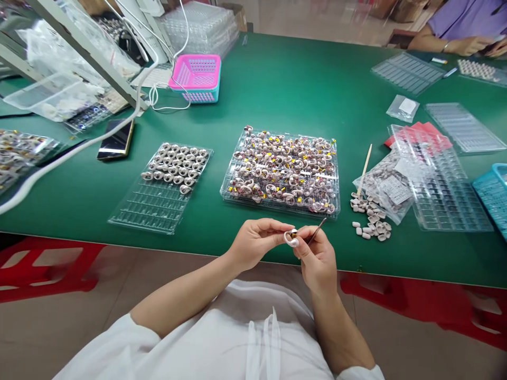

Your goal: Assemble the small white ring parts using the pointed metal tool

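Above the table's near edge, my left hand (253,243) pinches a small white curved earbud (291,240) with a shiny brown-gold part on it. The thumb and forefinger of my right hand (319,258) meet the same earbud from the other side. A thin dark rod-like tool (317,230) also sits in my right hand, its tip pointing up and right; its exact kind is unclear. Just beyond my hands lies a clear tray (336,206) heaped with similar earbud parts with yellow tabs and wires. To the left, another clear tray (146,206) holds rows of earbud shells (178,163).
At right lie loose pale caps (372,216), a wooden stick (365,166), a plastic bag (390,184) and clear trays (447,179). A phone (115,140), white cable (91,140) and pink basket (196,74) stand left. A co-worker's hands (471,46) show far right.
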Demonstrator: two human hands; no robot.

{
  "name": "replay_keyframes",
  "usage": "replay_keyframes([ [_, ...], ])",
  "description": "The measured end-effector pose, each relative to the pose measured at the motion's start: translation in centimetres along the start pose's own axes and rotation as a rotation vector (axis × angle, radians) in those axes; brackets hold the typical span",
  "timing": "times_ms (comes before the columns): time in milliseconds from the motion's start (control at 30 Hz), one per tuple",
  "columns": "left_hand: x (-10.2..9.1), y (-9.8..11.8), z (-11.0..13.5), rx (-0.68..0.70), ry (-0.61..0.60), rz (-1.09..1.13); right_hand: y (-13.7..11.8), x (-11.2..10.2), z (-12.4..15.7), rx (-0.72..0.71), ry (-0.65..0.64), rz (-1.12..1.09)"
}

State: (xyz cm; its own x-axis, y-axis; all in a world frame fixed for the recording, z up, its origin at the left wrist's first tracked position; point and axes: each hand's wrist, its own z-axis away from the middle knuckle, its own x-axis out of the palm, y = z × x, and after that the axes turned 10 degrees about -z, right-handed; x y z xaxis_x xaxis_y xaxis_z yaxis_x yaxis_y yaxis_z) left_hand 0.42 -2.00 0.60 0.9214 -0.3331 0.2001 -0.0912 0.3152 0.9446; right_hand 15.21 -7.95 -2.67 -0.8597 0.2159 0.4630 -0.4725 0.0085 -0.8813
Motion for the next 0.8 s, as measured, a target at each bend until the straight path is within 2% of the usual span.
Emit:
replay_keyframes([
  [167,-0.2,-0.2,0.1,-0.043,-0.047,0.013,-0.9,-0.2,0.2,-0.064,-0.035,0.166],
  [367,0.0,-0.3,0.7,0.097,0.011,-0.116,-1.2,0.1,0.9,-0.238,0.038,0.418],
  [500,0.1,-0.3,0.8,0.128,0.009,-0.119,-1.2,0.2,0.9,-0.209,0.019,0.411],
  [700,-0.2,-0.5,0.7,0.117,-0.004,-0.134,-1.5,-0.1,0.4,-0.106,-0.052,0.285],
  [800,-0.1,-0.5,0.7,0.112,-0.001,-0.151,-1.3,-0.1,0.2,-0.046,-0.04,0.206],
])
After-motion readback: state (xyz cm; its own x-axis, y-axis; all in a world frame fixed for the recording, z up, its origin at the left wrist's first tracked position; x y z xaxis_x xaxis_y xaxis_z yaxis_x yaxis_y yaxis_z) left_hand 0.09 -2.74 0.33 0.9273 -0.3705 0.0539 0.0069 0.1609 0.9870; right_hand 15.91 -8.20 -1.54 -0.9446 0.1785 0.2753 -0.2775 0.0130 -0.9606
